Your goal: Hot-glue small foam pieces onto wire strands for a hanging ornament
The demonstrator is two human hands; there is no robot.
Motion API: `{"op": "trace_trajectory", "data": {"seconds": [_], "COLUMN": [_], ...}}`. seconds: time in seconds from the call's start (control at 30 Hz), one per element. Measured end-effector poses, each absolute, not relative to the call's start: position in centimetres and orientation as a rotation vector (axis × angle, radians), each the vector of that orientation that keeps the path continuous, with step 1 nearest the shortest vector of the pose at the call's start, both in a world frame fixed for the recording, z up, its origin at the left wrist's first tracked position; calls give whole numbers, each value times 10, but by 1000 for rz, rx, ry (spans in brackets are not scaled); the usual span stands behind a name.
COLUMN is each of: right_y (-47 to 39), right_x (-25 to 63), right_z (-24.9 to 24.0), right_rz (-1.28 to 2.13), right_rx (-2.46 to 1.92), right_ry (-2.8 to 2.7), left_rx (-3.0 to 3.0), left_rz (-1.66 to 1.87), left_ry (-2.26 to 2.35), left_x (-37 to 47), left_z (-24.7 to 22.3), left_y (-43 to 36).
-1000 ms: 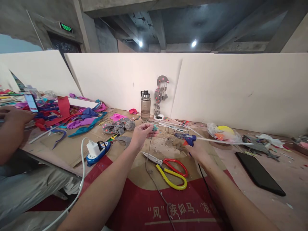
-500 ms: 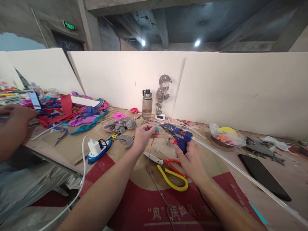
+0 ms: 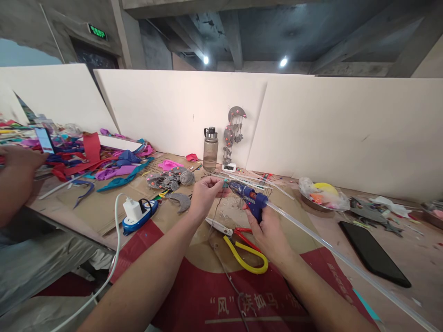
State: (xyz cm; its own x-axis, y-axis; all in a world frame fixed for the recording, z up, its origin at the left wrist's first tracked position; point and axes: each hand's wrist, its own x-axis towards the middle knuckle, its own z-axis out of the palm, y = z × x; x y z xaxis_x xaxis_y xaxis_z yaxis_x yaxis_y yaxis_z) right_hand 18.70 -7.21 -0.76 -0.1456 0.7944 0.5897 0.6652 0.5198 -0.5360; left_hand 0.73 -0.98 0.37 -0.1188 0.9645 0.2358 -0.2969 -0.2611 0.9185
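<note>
My right hand is closed round the handle of a blue hot glue gun, with a long clear glue stick trailing from its back. In my left hand a small teal piece is pinched between the fingertips; its kind is too small to make out. The gun's nozzle is at the teal piece; whether they touch I cannot tell. A grey cord hangs below my left hand and runs down over the cardboard. Scissors with yellow and red handles lie beneath my hands.
Left of my hands are a grey felt crescent, a grey yarn bundle and a blue power strip. A bottle stands behind. On the right are a phone and a bowl. Another person's hand is far left.
The glue gun has moved left, bringing its nozzle to the teal piece. My left hand still pinches the piece. The whole view has shifted slightly.
</note>
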Motion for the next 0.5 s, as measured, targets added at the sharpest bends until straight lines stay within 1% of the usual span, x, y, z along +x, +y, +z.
{"op": "trace_trajectory", "data": {"seconds": [0.5], "right_y": [-74], "right_x": [184], "right_z": [-11], "right_rz": [92], "right_rx": [-1262], "right_ry": [-1877], "left_rx": [1130], "left_rz": [1600], "left_ry": [910], "left_x": [8], "left_z": [3], "left_y": [-9]}}
